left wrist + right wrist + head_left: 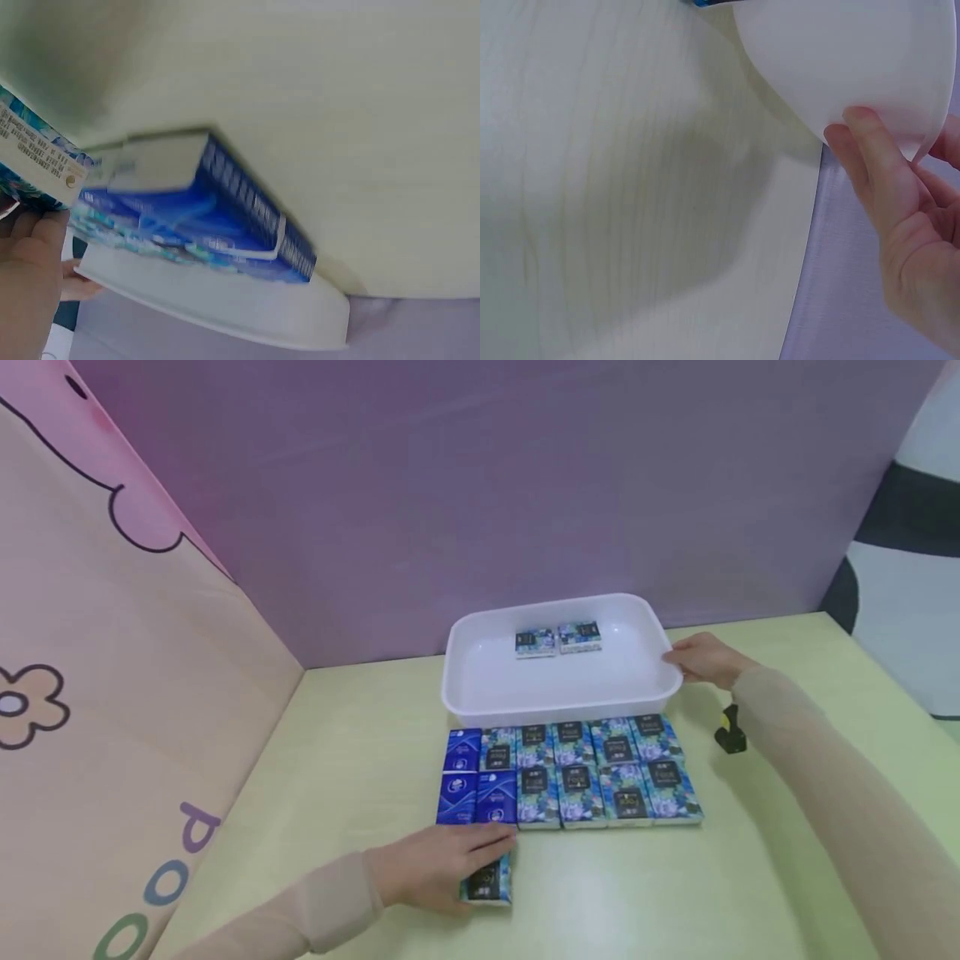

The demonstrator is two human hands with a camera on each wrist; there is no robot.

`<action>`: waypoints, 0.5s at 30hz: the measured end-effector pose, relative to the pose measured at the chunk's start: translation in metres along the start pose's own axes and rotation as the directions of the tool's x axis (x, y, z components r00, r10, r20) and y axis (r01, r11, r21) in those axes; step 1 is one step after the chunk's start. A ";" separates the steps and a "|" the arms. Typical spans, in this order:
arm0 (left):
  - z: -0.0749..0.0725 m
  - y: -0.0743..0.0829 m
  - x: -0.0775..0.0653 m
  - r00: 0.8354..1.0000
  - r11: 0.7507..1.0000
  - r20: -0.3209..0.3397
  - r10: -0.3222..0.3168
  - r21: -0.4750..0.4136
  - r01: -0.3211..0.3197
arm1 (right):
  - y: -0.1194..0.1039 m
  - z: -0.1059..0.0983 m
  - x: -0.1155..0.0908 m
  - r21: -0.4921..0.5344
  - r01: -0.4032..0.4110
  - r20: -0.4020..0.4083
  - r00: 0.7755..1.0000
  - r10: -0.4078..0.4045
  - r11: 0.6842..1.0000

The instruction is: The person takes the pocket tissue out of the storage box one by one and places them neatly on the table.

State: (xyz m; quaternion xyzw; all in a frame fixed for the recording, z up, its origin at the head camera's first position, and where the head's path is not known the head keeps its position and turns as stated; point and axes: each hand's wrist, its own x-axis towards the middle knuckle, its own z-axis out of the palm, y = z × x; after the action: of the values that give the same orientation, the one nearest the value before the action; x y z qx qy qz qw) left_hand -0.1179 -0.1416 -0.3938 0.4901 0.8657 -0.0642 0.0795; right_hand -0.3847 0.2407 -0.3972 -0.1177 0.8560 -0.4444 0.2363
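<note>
My left hand [442,864] holds a floral tissue pack [487,883] at the near end of the rows, its fingers lying across the top. In the left wrist view that pack [37,154] shows a pale side with printed text. My right hand [705,658] grips the right end of a white plastic tray [592,681], thumb at the rim and fingers beneath in the right wrist view. Two floral tissue packs [558,639] lie inside the tray. Before it, several floral packs [575,793] stand in two rows, with three blue packs [457,797] at their left end.
A purple backdrop [525,502] rises behind the tray at the table's far edge. The pale table [360,735] meets a patterned panel [150,652] on the left. A small black and yellow object [730,732] is beside the right sleeve.
</note>
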 end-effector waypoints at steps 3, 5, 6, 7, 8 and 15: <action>0.008 0.005 -0.004 0.999 0.999 0.053 0.001 -0.052 0.001 | -0.001 0.000 0.001 0.005 -0.004 0.003 1.000 0.004 1.000; 0.011 0.007 -0.007 0.996 0.996 0.087 -0.018 -0.081 0.025 | -0.001 0.000 0.001 0.005 -0.006 0.004 1.000 0.006 1.000; 0.013 0.008 -0.008 0.995 0.995 0.099 -0.031 -0.092 0.040 | -0.002 0.000 0.000 0.004 -0.007 0.004 1.000 0.007 1.000; 0.014 0.009 -0.010 0.994 0.994 0.101 -0.042 -0.095 0.051 | -0.002 0.001 0.000 0.006 -0.010 0.003 1.000 0.010 1.000; 0.016 0.009 -0.011 0.994 0.994 0.093 -0.049 -0.096 0.058 | -0.002 0.001 0.000 0.004 -0.013 0.003 1.000 0.013 1.000; 0.025 0.011 -0.023 0.998 0.989 0.004 -0.064 -0.130 0.064 | -0.001 0.000 0.000 0.004 -0.019 0.005 1.000 0.019 1.000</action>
State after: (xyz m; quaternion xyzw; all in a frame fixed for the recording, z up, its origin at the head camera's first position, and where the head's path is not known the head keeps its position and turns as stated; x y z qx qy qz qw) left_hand -0.0949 -0.1593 -0.4139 0.4558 0.8833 -0.0101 0.1093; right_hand -0.3847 0.2404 -0.3960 -0.1103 0.8557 -0.4434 0.2430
